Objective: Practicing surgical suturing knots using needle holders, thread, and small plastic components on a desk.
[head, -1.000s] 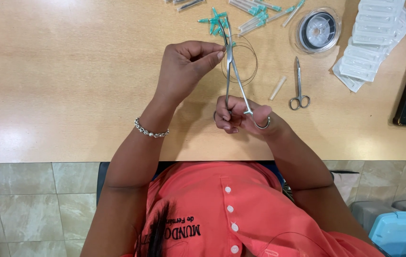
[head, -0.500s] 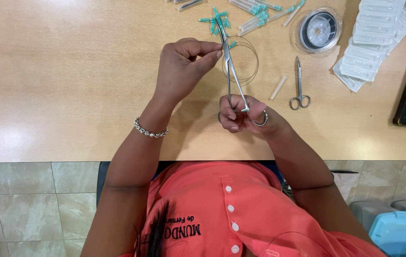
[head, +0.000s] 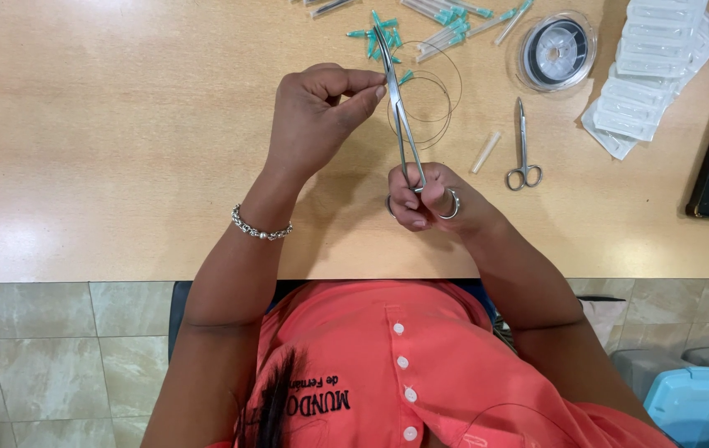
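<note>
Since a second ago the long steel clamp (head: 400,116) has tilted so its tip points farther up the table, toward the teal-capped needles (head: 388,37). The right hand (head: 429,199) grips its ring handles, fingers closed through the loops. The left hand (head: 317,112) has barely shifted; its thumb and forefinger pinch narrowly beside the clamp's shaft, probably on the thin wire (head: 429,95) looping to the right. Small scissors (head: 523,153) lie untouched further right.

Left hand (head: 317,112) raised, thumb and forefinger pinched; right hand (head: 429,199) lower, fingers curled closed, both forearms bare.
</note>
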